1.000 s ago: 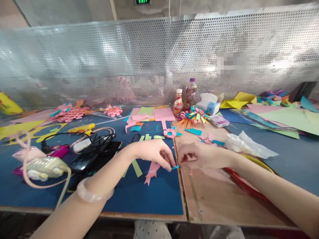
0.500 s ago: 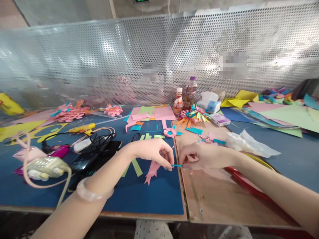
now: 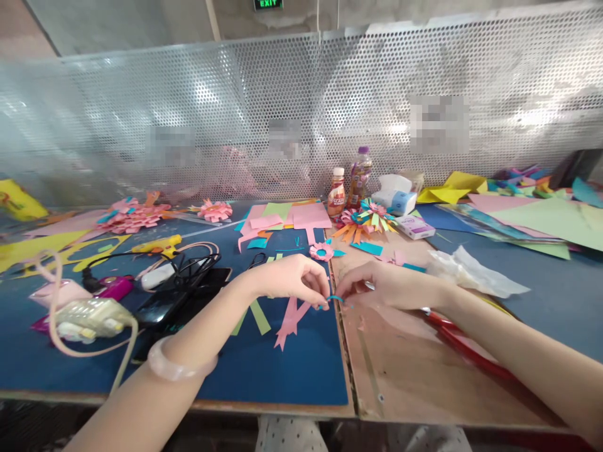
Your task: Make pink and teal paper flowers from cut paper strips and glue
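Observation:
A narrow blue paper strip (image 3: 335, 298) spans the small gap between my two hands, slightly arched. My left hand (image 3: 301, 281) pinches one end of it between thumb and fingertips. At the other end my right hand (image 3: 377, 284) pinches the strip the same way. Below the left hand lie pink paper ribbons (image 3: 287, 329) with notched ends and green paper strips (image 3: 260, 317). Just beyond the hands sits a pink paper flower (image 3: 321, 252) with blue tips. Under my right forearm, red-handled scissors (image 3: 471, 351) are partly covered.
On the left are a power strip (image 3: 89, 317), cables, phones and a yellow glue gun (image 3: 157, 245). Two bottles (image 3: 336, 193), a tissue pack (image 3: 396, 196) and paper rosettes (image 3: 372, 218) stand at the back. Crumpled white plastic (image 3: 473, 273) and coloured paper sheets (image 3: 541, 220) lie right.
Both hands have risen slightly, and the blue strip between them now bows upward more. More of the red-handled scissors shows beside my right forearm.

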### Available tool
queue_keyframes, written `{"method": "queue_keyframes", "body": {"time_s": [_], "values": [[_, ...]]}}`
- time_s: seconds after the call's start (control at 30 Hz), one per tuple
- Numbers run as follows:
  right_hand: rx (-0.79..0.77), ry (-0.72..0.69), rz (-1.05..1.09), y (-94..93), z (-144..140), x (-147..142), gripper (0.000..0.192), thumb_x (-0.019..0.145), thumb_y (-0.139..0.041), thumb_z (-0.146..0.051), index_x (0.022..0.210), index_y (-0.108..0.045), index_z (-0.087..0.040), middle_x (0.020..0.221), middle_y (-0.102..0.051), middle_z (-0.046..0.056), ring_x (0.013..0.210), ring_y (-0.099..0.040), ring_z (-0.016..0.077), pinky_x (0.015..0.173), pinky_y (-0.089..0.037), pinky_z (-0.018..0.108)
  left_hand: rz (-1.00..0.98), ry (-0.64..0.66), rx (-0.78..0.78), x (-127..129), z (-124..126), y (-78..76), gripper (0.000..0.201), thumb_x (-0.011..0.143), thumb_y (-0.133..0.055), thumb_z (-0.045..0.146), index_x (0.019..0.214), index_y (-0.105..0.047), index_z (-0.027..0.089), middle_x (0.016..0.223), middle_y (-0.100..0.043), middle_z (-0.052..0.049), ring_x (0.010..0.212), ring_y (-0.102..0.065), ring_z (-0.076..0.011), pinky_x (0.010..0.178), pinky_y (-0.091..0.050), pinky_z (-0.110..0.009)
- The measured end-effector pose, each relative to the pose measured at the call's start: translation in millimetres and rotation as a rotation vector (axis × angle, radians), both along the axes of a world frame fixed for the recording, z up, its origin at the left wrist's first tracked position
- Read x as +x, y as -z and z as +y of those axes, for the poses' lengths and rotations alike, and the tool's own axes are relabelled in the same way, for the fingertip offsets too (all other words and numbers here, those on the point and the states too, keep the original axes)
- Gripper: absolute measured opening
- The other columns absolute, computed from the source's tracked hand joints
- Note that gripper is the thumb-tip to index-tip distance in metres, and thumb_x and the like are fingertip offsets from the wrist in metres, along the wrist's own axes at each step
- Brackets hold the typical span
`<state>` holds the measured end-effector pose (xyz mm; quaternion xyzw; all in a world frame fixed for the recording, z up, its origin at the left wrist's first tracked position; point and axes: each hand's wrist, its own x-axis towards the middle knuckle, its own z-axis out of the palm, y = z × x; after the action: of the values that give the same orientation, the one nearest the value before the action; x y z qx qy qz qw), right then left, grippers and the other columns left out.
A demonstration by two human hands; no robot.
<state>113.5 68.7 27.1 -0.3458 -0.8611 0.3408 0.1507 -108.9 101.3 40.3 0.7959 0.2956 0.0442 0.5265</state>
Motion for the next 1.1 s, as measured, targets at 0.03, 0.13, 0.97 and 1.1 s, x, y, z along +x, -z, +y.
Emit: {"method": "queue_keyframes", "body": {"time_s": [0.03,0.13,0.97,1.1], "values": [[0.004,0.000,-0.002,0.4,0.0,-0.2,0.015,0.079,-0.058,-0.027,0.088,-0.068,-0.022,0.088,-0.064,0.000,0.076,-0.056,0.0132,0.067,-0.041,0.024,0.002,-0.004,0.005,-0.1,0.1,0.2,0.012,0.070,-0.066,0.020,0.080,-0.063,0.017,0.078,-0.070,-0.004,0.076,-0.067,-0.0161,0.068,-0.050,-0.026],[-0.010,-0.003,-0.018,2.1,-0.7,-0.7,0.013,0.079,-0.058,-0.028,0.085,-0.068,-0.022,0.084,-0.064,0.000,0.073,-0.056,0.0128,0.065,-0.041,0.024,0.010,-0.018,0.010,-0.1,-0.1,0.4,0.013,0.069,-0.067,0.021,0.080,-0.063,0.017,0.078,-0.070,-0.004,0.075,-0.067,-0.0161,0.067,-0.050,-0.026],[-0.180,0.369,0.471,19.1,4.1,-16.4,0.019,0.075,-0.063,-0.033,0.083,-0.064,-0.017,0.086,-0.065,0.004,0.078,-0.060,0.0159,0.071,-0.046,0.029,-0.209,-0.364,0.195,6.8,13.8,14.7,0.018,0.067,-0.068,0.026,0.081,-0.067,0.015,0.084,-0.069,-0.005,0.081,-0.063,-0.0163,0.079,-0.048,-0.031],[-0.155,0.409,0.480,20.9,4.7,-18.8,0.020,0.075,-0.062,-0.036,0.081,-0.063,-0.016,0.081,-0.064,0.003,0.073,-0.057,0.0142,0.067,-0.044,0.027,-0.230,-0.418,0.142,9.3,11.5,13.6,0.017,0.066,-0.070,0.023,0.080,-0.067,0.015,0.082,-0.069,-0.005,0.081,-0.063,-0.0157,0.080,-0.048,-0.032]]}}
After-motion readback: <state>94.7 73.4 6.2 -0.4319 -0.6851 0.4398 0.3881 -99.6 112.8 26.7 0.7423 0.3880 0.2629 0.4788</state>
